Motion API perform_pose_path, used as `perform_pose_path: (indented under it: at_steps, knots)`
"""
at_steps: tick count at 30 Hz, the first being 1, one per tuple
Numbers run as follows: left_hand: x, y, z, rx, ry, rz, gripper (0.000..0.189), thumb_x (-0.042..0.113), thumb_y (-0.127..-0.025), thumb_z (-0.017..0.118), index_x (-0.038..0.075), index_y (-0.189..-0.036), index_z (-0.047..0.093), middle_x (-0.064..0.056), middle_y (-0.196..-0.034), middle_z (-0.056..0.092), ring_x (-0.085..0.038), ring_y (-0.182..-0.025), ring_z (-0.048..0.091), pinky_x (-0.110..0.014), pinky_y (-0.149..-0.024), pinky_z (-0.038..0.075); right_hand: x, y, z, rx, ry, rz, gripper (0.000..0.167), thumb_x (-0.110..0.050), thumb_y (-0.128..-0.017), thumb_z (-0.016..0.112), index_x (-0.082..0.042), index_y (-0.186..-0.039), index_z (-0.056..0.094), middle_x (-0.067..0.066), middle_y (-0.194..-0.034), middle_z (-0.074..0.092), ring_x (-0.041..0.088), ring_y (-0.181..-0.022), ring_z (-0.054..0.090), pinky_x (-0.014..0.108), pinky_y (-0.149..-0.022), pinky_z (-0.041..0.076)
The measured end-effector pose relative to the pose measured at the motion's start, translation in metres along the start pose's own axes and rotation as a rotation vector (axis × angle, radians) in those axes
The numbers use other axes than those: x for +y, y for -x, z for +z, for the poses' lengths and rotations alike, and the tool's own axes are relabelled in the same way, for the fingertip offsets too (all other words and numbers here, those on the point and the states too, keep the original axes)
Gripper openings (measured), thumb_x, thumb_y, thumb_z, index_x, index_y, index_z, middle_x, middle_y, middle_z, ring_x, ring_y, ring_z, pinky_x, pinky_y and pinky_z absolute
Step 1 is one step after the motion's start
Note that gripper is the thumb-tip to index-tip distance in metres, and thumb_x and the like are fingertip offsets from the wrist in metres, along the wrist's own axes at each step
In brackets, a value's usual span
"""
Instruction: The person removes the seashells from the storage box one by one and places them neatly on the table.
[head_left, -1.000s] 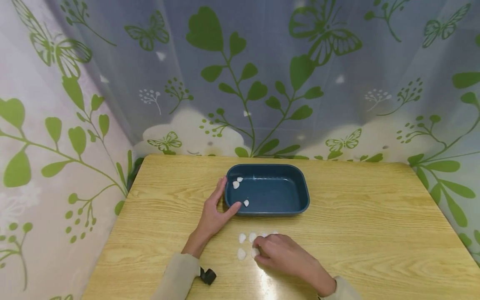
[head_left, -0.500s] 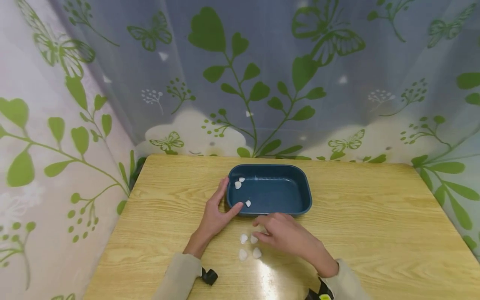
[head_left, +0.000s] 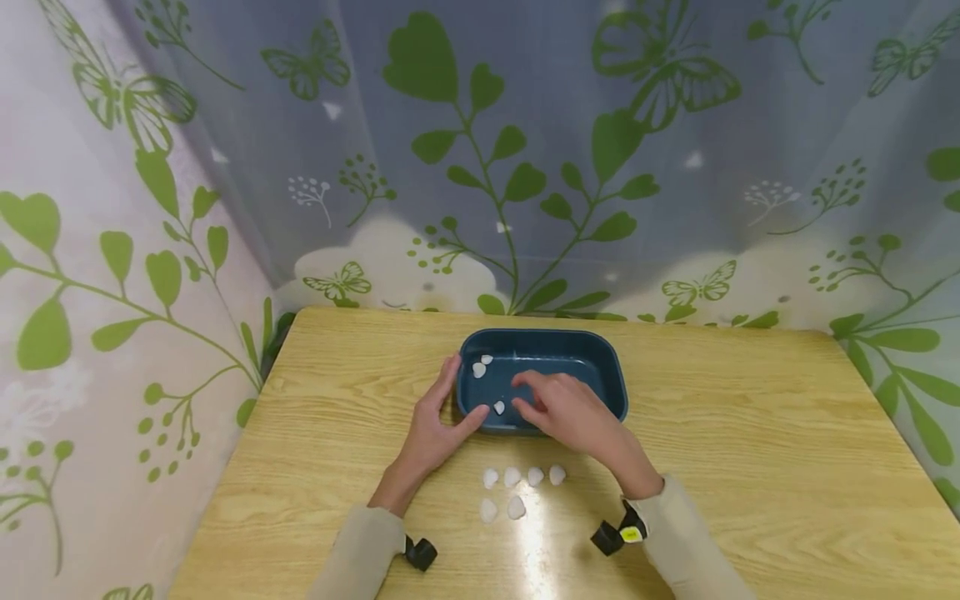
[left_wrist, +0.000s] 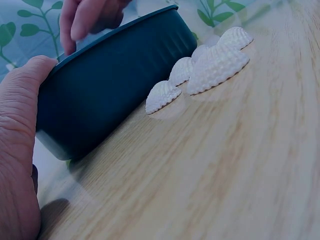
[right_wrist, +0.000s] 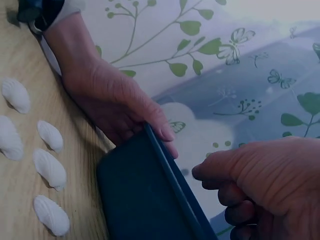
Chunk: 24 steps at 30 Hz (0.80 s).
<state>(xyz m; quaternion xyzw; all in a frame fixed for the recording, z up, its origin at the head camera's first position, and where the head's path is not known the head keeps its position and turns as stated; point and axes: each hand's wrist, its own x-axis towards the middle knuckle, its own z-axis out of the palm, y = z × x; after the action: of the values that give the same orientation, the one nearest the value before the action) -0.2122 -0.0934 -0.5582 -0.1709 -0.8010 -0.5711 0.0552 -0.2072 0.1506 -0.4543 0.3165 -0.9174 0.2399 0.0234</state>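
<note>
nearest, two pale sleeves come in from the lower edge, the left sleeve (head_left: 362, 546) and the right sleeve (head_left: 692, 540). each has a black wrist mount at the cuff; beside the right wrist mount (head_left: 606, 538) is a yellow-green label (head_left: 632, 534). both arms reach over a wood-grain bench (head_left: 720, 417), with a bright streak of reflected light on it between the arms.

six white shells lie on the bench in two rows. the near row of shells (head_left: 517, 507) has two, a little apart; the far row of shells (head_left: 535, 477) has four side by side. the left wrist view shows their ribbed backs and scalloped edges.

just beyond them sits a dark blue tray (head_left: 555, 343), oblong with rounded corners. the left hand (head_left: 437, 429) is clamped on its left end, thumb at the near rim, fingers along the end wall. the right hand (head_left: 572, 410) is above the tray, thumb and forefinger apart, fingertips near a small shell (head_left: 499, 407) in the tray's near left part. farther back inside, by the left end, lies a pair of shells (head_left: 479, 370); whether they touch i cannot tell.

behind the bench hangs a blue-grey cloth (head_left: 540, 242) printed with green leaves and butterflies.
</note>
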Motion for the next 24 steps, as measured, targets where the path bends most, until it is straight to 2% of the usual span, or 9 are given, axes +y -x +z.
perform_pose_path:
  at_steps: [8, 15, 19, 24]
  knots:
    - [0.002, 0.0, 0.0, -0.005, -0.001, -0.023, 0.089, 0.037, -0.096, 0.078, 0.026, -0.167, 0.026, -0.012, -0.172, 0.026, -0.012, -0.159, 0.015, -0.047, -0.128, 0.022, 0.014, -0.025, 0.012, -0.12, 0.03, 0.051, 0.032, -0.02, -0.097, 0.077, -0.005, -0.125, 0.07, -0.011, -0.065, 0.053, 0.003, -0.054, 0.046, 0.023, -0.05, 0.04]
    - [0.003, 0.0, 0.001, -0.009, 0.003, -0.016, 0.088, 0.037, -0.096, 0.077, 0.026, -0.167, 0.027, -0.011, -0.172, 0.026, -0.016, -0.16, 0.016, -0.049, -0.127, 0.021, 0.021, -0.039, 0.024, -0.245, -0.001, 0.059, 0.023, -0.019, -0.097, 0.078, -0.011, -0.117, 0.075, -0.006, -0.083, 0.068, 0.005, -0.063, 0.053, 0.025, -0.058, 0.046]
    - [0.004, 0.0, 0.0, -0.012, 0.005, -0.021, 0.087, 0.038, -0.096, 0.076, 0.026, -0.167, 0.027, -0.01, -0.172, 0.025, -0.015, -0.16, 0.015, -0.049, -0.128, 0.021, 0.025, -0.043, 0.032, -0.276, -0.01, 0.03, 0.014, -0.018, -0.098, 0.076, -0.013, -0.111, 0.077, -0.003, -0.092, 0.075, 0.003, -0.064, 0.055, 0.025, -0.059, 0.048]
    - [0.003, 0.0, -0.001, -0.008, 0.005, -0.027, 0.088, 0.036, -0.096, 0.077, 0.025, -0.167, 0.027, -0.01, -0.172, 0.025, -0.016, -0.16, 0.016, -0.049, -0.127, 0.021, 0.03, -0.046, 0.039, -0.277, -0.018, -0.005, 0.006, -0.017, -0.1, 0.073, -0.014, -0.102, 0.078, -0.003, -0.086, 0.074, 0.002, -0.06, 0.053, 0.024, -0.058, 0.048]
